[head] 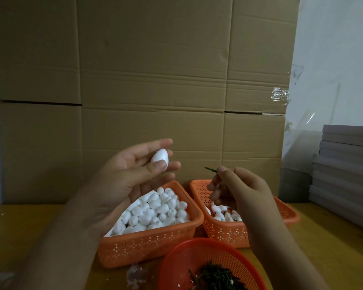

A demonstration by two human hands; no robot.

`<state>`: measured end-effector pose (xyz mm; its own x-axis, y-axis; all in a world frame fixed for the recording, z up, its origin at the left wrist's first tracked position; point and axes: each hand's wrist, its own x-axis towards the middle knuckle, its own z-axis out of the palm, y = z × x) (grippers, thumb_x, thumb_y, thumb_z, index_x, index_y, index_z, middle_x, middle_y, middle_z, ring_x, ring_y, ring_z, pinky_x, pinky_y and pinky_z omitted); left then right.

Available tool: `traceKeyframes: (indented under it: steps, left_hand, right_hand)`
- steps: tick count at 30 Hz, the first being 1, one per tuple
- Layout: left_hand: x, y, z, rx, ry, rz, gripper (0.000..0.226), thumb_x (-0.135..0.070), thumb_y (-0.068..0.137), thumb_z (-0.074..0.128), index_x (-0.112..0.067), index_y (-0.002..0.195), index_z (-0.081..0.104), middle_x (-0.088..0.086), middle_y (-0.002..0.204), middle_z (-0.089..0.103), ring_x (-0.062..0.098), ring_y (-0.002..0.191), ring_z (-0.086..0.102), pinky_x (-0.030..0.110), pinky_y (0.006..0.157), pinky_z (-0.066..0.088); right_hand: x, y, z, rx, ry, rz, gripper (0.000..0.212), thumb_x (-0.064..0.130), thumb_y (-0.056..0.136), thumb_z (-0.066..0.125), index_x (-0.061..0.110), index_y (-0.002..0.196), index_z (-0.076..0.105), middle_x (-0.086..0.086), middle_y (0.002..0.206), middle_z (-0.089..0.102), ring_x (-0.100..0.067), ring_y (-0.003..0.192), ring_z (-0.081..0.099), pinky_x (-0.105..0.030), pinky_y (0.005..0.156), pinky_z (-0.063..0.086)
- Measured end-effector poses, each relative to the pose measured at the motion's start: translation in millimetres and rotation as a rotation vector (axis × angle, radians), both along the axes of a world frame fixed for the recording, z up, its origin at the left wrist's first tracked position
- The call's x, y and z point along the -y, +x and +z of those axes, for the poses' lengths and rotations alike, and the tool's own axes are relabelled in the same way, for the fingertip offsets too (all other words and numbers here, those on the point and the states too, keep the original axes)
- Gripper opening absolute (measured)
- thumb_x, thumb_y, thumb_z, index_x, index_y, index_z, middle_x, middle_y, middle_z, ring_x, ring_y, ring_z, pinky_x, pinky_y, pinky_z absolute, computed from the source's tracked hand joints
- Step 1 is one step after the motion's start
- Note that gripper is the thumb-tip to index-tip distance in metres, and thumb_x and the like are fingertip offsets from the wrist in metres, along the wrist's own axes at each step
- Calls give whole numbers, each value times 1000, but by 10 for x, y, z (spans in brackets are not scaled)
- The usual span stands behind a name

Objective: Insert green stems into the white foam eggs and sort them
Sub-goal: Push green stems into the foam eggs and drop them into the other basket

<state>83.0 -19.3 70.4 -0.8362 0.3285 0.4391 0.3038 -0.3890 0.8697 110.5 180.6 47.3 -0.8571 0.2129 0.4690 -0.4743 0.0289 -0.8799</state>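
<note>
My left hand [132,170] is raised above the table and pinches a white foam egg [160,158] between thumb and fingers. To its right, my right hand [239,189] pinches a thin green stem [210,169] whose tip points left toward the egg, a short gap apart. Below the left hand, an orange rectangular basket [149,241] is heaped with plain foam eggs [155,212]. A second orange basket [224,231] on the right holds several eggs [222,214], partly hidden by my right hand. A round orange basket [189,254] at the bottom holds a pile of green stems [216,277].
A large cardboard wall [155,80] stands right behind the baskets. A stack of grey flat boards [344,174] rises at the right edge. The wooden table [19,222] shows at left, with small scraps [135,275] in front of the left basket.
</note>
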Motion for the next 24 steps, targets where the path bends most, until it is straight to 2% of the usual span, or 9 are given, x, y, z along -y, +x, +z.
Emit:
traceKeyframes:
  steps: [5, 8, 10, 12, 14, 15, 17, 20, 24]
  left_hand:
    - [-43, 42, 19, 10, 32, 4, 40, -5, 69, 68, -4, 108, 60, 12, 108, 74, 23, 100, 72, 18, 65, 57]
    - [-76, 51, 27, -4, 46, 67, 40, -13, 63, 74, -8, 99, 55, 9, 94, 76, 23, 85, 75, 19, 60, 57]
    - [-100, 54, 31, -55, -14, 188, 41, -22, 59, 77, -12, 93, 56, 5, 79, 74, 18, 68, 73, 20, 54, 55]
    - [-116, 33, -3, -196, -187, 415, 26, -27, 67, 77, -20, 87, 63, 0, 66, 70, 11, 57, 68, 17, 51, 52]
    - [-132, 17, -45, -336, -307, 606, 9, -26, 76, 76, -31, 78, 69, -8, 64, 68, 3, 50, 61, 13, 49, 48]
    - [-136, 11, -63, -377, -323, 644, 11, -24, 80, 74, -35, 78, 71, -12, 65, 67, 1, 49, 59, 12, 48, 46]
    - [-139, 19, -66, -407, -329, 638, 21, -18, 85, 70, -39, 82, 73, -14, 69, 68, 0, 52, 60, 11, 51, 46]
    - [-133, 38, -46, -406, -332, 585, 30, -9, 90, 63, -37, 93, 73, -8, 79, 73, 1, 63, 65, 13, 60, 50]
    - [-143, 51, -19, -249, -130, 297, 31, 4, 95, 49, -18, 107, 68, -5, 110, 71, 14, 94, 72, 19, 67, 56]
  right_hand:
    - [2, -3, -3, 3, 2, 5, 31, 19, 95, 55, 0, 72, 64, -7, 63, 68, -11, 52, 58, -18, 53, 52]
    - [7, -4, -1, 0, -15, 17, 31, 17, 95, 54, -3, 74, 63, -6, 63, 67, -11, 51, 57, -18, 52, 51]
    - [11, -3, -1, -6, -10, 20, 31, 16, 95, 54, -5, 75, 63, -6, 62, 67, -10, 50, 57, -18, 51, 51]
    - [14, -5, -4, -9, -6, 22, 30, 16, 95, 54, -6, 75, 62, -5, 61, 67, -10, 50, 57, -17, 51, 51]
    - [20, -6, -5, -8, -4, 27, 30, 15, 95, 53, -5, 74, 62, -5, 61, 67, -10, 50, 57, -18, 52, 51]
    - [24, -7, -5, -7, -3, 29, 30, 15, 95, 53, -4, 74, 63, -5, 61, 67, -10, 50, 57, -18, 52, 51]
    - [29, -7, -5, -8, 0, 32, 30, 15, 95, 54, -3, 73, 63, -5, 61, 66, -10, 50, 57, -19, 52, 50]
    - [32, -6, -4, -12, 5, 30, 30, 15, 95, 54, -2, 72, 63, -5, 61, 66, -10, 50, 57, -19, 52, 50]
    - [34, -1, -12, -14, 12, 28, 30, 15, 95, 54, -2, 71, 63, -5, 61, 66, -11, 51, 57, -19, 52, 50]
